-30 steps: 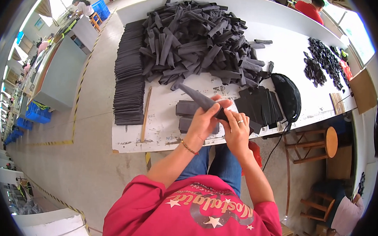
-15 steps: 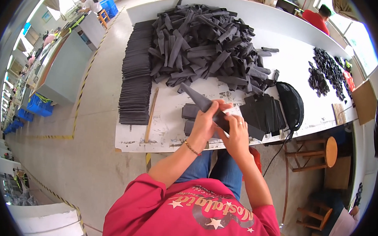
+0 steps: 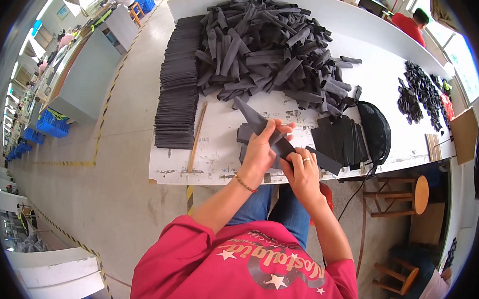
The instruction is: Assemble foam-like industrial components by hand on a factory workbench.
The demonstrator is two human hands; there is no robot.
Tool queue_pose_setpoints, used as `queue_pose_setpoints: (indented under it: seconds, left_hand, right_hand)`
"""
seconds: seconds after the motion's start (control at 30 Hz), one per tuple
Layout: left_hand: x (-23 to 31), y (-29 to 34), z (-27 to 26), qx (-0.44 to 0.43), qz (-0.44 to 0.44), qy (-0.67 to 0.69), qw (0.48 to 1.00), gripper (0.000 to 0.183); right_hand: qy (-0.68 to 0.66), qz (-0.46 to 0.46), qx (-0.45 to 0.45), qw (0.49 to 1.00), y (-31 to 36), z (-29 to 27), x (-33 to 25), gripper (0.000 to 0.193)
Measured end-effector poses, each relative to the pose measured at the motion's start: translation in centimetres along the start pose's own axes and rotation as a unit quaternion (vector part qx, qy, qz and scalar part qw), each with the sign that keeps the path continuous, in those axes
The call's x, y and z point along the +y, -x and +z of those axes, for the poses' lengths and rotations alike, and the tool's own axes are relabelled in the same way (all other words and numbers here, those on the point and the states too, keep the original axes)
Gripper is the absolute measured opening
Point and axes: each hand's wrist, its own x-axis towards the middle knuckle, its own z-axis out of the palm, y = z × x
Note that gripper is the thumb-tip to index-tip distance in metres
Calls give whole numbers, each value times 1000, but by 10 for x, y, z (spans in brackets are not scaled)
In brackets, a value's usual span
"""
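Note:
A dark grey fabric piece (image 3: 251,117) is held over the near edge of the table, its narrow end pointing to the far left. My left hand (image 3: 262,149) is closed round its middle. At its near end (image 3: 283,147), my right hand (image 3: 304,171) pinches with thumb and fingers. Another flat dark strip (image 3: 325,161) shows just past my right fingers; whether it joins the held piece I cannot tell. Partly hidden behind my left hand, small flat dark pieces (image 3: 244,132) lie on the table. To the right is a fanned stack of flat dark pieces (image 3: 340,140).
A big heap of rolled dark fabric pieces (image 3: 270,49) covers the table's far part, beside a long neat stack (image 3: 177,88). A wooden stick (image 3: 198,137) lies on the white table (image 3: 217,167). A black mesh-covered object (image 3: 376,134) with a cord and a wooden stool (image 3: 420,196) are right.
My fingers have shifted slightly on the fabric piece, and more of its dark near end shows between my hands. The whole view has moved a little.

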Motion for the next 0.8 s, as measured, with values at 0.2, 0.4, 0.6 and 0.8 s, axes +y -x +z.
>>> queue_pose_setpoints:
  seconds: [0.2, 0.4, 0.6, 0.8]
  left_hand:
    - [-19, 11, 5, 2, -12, 26, 1000, 29]
    - [-5, 7, 7, 35, 12, 12, 999, 30]
    - [-19, 9, 6, 8, 8, 77, 997, 32]
    - [-36, 17, 6, -12, -12, 85, 996, 31]
  right_hand:
    - [-11, -23, -2, 1000, -16, 5, -3, 28]
    - [-39, -17, -43, 998, -2, -6, 5, 27]
    - [-85, -28, -44, 995, 2, -1, 21, 23]
    - [-110, -15, -25, 994, -7, 7, 13, 19]
